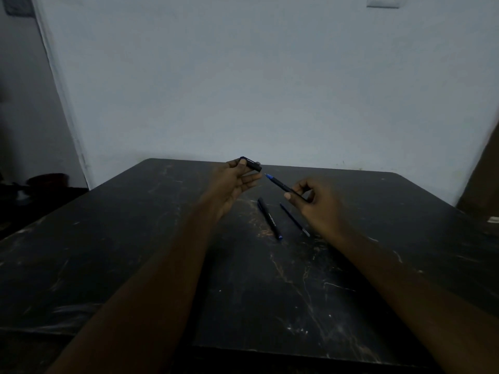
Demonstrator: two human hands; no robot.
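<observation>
My left hand (236, 182) pinches a black pen cap (251, 163) between thumb and fingers, held above the far part of the dark table (135, 252). My right hand (313, 201) grips a black pen (280, 184) whose blue tip points up-left toward the cap, a short gap apart from it. Below the hands, a capped black pen (270, 218) with a blue end lies on the table. Beside it to the right lies a thinner dark pen (294, 220).
The scratched table reaches a pale wall (243, 90) at the back. Dim dark objects (46, 182) stand off the table's left side. A brown surface (483, 184) rises at the right edge, with a small pale item (493, 219) near it.
</observation>
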